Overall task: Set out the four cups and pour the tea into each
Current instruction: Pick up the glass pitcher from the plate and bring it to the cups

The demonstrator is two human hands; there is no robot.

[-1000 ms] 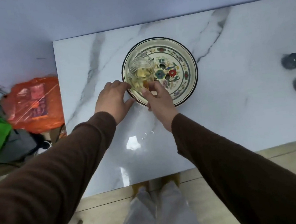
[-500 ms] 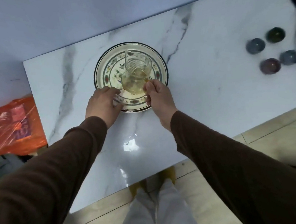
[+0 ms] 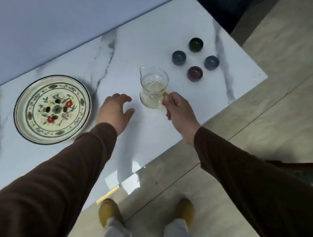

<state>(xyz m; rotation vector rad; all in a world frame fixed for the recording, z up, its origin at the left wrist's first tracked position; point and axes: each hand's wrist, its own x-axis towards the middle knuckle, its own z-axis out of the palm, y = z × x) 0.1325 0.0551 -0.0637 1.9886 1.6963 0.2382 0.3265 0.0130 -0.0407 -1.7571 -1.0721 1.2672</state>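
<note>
A clear glass pitcher [image 3: 154, 87] with pale tea stands upright over the marble table, its spout pointing away. My right hand [image 3: 177, 106] grips its amber handle. My left hand [image 3: 115, 113] hovers open just left of the pitcher, holding nothing. Several small cups sit in a cluster at the right: a dark green cup [image 3: 195, 44], a grey-blue cup [image 3: 179, 57], a lighter blue cup [image 3: 211, 62] and a purple cup [image 3: 195, 73]. The pitcher is left of the cluster, apart from it.
A flower-patterned round plate [image 3: 52, 109] lies on the left of the white marble table [image 3: 121, 48]. The table's right edge runs just past the cups. A wall bounds the far side. Tiled floor and my feet show below.
My right hand has carried the pitcher off the patterned plate and rightward toward the cups. My left hand let go of the plate's rim and followed. The view swung right.
</note>
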